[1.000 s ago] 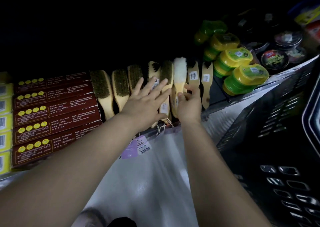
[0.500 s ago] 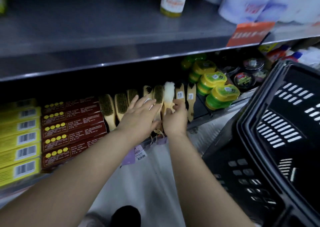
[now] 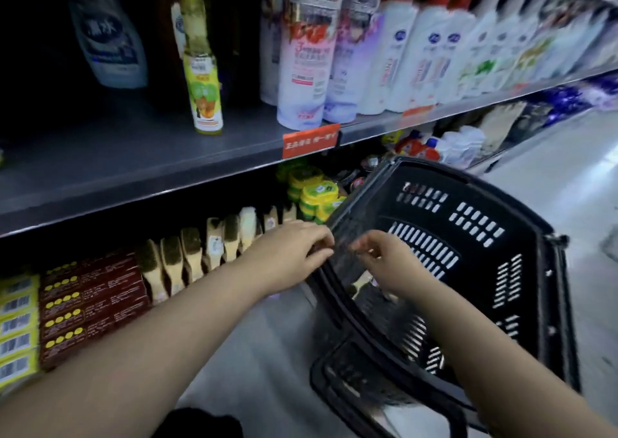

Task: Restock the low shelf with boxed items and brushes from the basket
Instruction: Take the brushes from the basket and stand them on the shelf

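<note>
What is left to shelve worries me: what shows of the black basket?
The black plastic basket lies tipped on its side on the pale floor, right of the shelved brushes, mouth toward the person. Rows of slots pierce its walls and base. The left hand is at its near rim, the right hand in its mouth. What looks like a pale brush handle shows inside.

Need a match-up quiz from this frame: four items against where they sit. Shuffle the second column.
Things
1. red boxes
2. wooden brushes
3. black basket
4. orange tag

Places
A. on the front edge of the upper shelf
B. furthest right of the four
C. directly left of the brushes
D. between the red boxes and the yellow-green tubs

Pairs: 1-C, 2-D, 3-B, 4-A
</note>
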The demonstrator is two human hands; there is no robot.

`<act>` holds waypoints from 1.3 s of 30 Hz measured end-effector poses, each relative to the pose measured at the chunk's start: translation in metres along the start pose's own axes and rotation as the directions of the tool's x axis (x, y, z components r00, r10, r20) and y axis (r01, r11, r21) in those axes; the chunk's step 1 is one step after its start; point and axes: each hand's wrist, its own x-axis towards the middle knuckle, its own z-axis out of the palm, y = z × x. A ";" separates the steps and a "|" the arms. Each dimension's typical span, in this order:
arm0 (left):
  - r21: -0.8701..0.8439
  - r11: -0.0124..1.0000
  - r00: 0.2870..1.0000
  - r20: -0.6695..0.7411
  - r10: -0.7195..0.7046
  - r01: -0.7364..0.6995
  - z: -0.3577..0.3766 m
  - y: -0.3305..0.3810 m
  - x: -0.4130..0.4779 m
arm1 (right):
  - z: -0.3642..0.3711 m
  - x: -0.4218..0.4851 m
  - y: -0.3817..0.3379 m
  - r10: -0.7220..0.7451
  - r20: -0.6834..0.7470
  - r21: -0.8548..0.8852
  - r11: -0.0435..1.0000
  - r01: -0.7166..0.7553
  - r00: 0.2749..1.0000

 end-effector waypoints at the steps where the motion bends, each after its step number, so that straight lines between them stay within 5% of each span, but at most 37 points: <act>1: 0.002 1.000 0.999 0.048 0.018 -0.018 0.006 0.006 0.008 | -0.008 0.002 0.020 0.060 0.034 -0.036 0.998 -0.059 0.998; 6: -0.020 0.998 0.947 0.315 0.060 -0.057 0.037 0.020 0.054 | -0.016 0.030 0.118 0.334 0.164 -0.175 0.936 -0.305 0.928; 11: -0.005 0.998 0.929 0.364 0.061 -0.064 0.065 0.023 0.109 | 0.022 0.082 0.193 0.440 0.253 -0.398 0.859 -0.322 0.862; 14: 0.081 0.985 0.914 0.391 0.110 -0.153 0.088 0.023 0.130 | 0.056 0.120 0.228 0.516 0.222 -0.366 0.831 -0.420 0.827; 19: 0.246 0.908 0.704 0.707 0.072 -0.340 0.115 0.012 0.129 | 0.099 0.164 0.275 0.624 0.047 -0.260 0.762 -0.593 0.780; 23: 0.199 0.942 0.710 0.702 0.055 -0.270 0.121 0.011 0.130 | 0.110 0.165 0.305 0.668 -0.021 -0.313 0.702 -0.639 0.744; 26: 0.198 0.957 0.713 0.701 0.012 -0.210 0.123 0.012 0.131 | 0.091 0.166 0.309 0.658 0.055 -0.381 0.709 -0.594 0.751; 30: 0.119 0.992 0.760 0.648 -0.049 -0.037 0.122 0.014 0.132 | 0.020 0.175 0.278 0.488 0.401 -0.132 0.868 -0.478 0.776; 33: 0.050 0.989 0.775 0.616 -0.142 0.142 0.117 0.020 0.135 | -0.034 0.172 0.229 0.236 0.688 -0.057 0.960 -0.273 0.686; 36: -0.029 0.920 0.700 0.659 -0.276 0.390 0.115 0.021 0.142 | -0.061 0.170 0.181 0.031 0.774 0.146 0.963 -0.225 0.632; 39: -0.255 0.764 0.701 0.630 -0.333 0.592 0.117 0.021 0.143 | -0.054 0.172 0.173 -0.091 0.682 0.371 0.898 -0.237 0.725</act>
